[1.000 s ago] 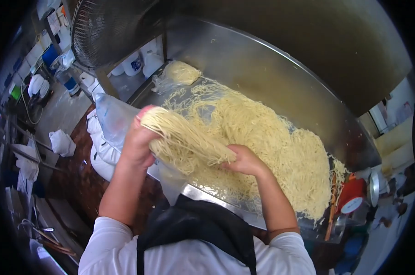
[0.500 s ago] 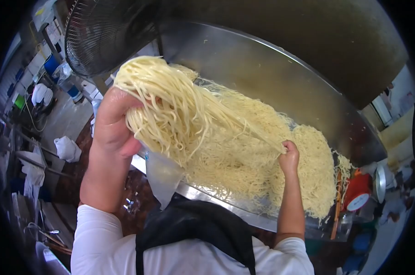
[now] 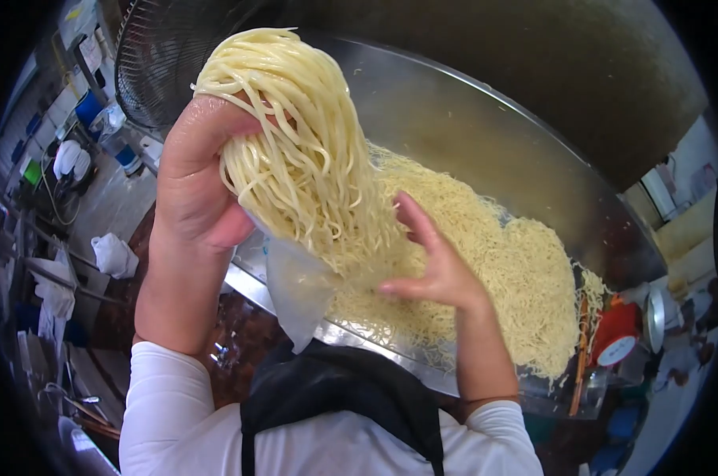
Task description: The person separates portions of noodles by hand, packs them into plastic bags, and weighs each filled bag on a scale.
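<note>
Raised close to the camera, my left hand [image 3: 196, 178] holds a thick bundle of pale yellow noodles [image 3: 295, 135], which drapes over it and hangs down to the right. My right hand [image 3: 434, 266] is beside the lower end of the bundle, its thumb and fingers spread apart with nothing between them. Beneath both hands a large heap of noodles [image 3: 525, 293] lies on the metal table [image 3: 422, 95]. A clear plastic bag [image 3: 295, 289] hangs below the bundle at the near edge, partly behind the noodles.
A wire-caged fan [image 3: 149, 71] stands at the upper left. At the right end are a red scale [image 3: 616, 333] and orange sticks [image 3: 579, 365]. A white bag [image 3: 114, 255] is low on the left, above the dark floor.
My left hand has risen with the noodles. My right hand pulled strands out to the right, then let them go, moved back left and opened.
</note>
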Tool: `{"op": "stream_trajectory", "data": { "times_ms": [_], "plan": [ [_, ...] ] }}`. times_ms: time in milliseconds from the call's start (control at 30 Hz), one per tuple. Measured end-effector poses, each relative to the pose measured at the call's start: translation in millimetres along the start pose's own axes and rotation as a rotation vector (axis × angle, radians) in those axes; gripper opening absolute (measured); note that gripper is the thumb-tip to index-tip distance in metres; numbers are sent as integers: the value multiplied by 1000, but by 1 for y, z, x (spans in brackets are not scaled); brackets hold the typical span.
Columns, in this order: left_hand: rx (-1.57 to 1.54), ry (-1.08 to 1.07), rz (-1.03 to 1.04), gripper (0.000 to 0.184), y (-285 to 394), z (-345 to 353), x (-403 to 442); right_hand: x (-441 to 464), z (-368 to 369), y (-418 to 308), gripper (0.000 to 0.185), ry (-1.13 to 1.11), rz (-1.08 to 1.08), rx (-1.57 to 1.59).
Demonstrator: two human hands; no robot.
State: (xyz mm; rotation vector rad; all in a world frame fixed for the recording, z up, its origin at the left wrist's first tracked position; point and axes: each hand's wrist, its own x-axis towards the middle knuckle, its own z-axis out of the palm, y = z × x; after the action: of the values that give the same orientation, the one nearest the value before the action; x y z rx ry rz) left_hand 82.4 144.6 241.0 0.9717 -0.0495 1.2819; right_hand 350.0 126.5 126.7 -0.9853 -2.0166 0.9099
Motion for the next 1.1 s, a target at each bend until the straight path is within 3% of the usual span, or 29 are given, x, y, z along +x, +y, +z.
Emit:
{"op": "stream_trajectory", "data": {
  "times_ms": [33, 133, 233, 300, 367, 467, 500, 600, 667, 733, 800, 900, 967, 1000, 1033, 1067, 1100],
  "plan": [
    [3, -13, 5, 38, 0, 0, 1, 6, 16, -10, 102, 39, -88, 72],
    [-3, 55, 30, 37, 0, 13, 3, 14, 56, -8, 82, 13, 56, 2],
    [-11, 63, 26, 37, 5, 7, 4, 9, 38, 4, 54, -144, 230, 483],
    [-11, 60, 4, 38, 7, -8, 1, 9, 6, -16, 32, -5, 199, 305],
    [-8, 64, -35, 39, 3, -24, -2, 15, -16, -41, 27, 144, 62, 473],
    [74, 93, -69, 37, -5, -45, -12, 26, -26, -69, 23, 169, -141, 280],
    [148, 160, -76, 37, -8, -52, -18, 31, -26, -66, 23, 95, -116, 181],
    [884, 41, -279, 40, -13, -95, -40, 40, -16, -40, 21, -39, -59, -113],
    [1271, -239, -635, 46, -25, -115, -50, 43, 8, -8, 19, -35, -54, -307],
    [1812, -354, -861, 47, -63, -125, -73, 44, 48, 32, 17, -111, -25, -493],
    [1888, -324, -992, 51, -85, -152, -110, 35, 81, 79, 14, -226, -92, -784],
    [1740, -147, -647, 46, -73, -175, -140, 34, 88, 84, 12, -370, 206, -669],
    [1629, 252, -532, 39, -74, -184, -152, 40, 92, 71, 12, -377, 250, -418],
    [1565, 444, -461, 36, -73, -187, -154, 47, 94, 58, 13, -374, 268, -299],
    [1285, 599, -429, 27, -75, -162, -141, 51, 109, 43, 13, -230, 161, -234],
    [1236, 579, -329, 26, -79, -145, -130, 51, 132, 30, 14, -85, 59, -165],
    [1184, 557, -237, 25, -85, -129, -121, 49, 158, 32, 15, -153, 78, -212]
  ]
}}
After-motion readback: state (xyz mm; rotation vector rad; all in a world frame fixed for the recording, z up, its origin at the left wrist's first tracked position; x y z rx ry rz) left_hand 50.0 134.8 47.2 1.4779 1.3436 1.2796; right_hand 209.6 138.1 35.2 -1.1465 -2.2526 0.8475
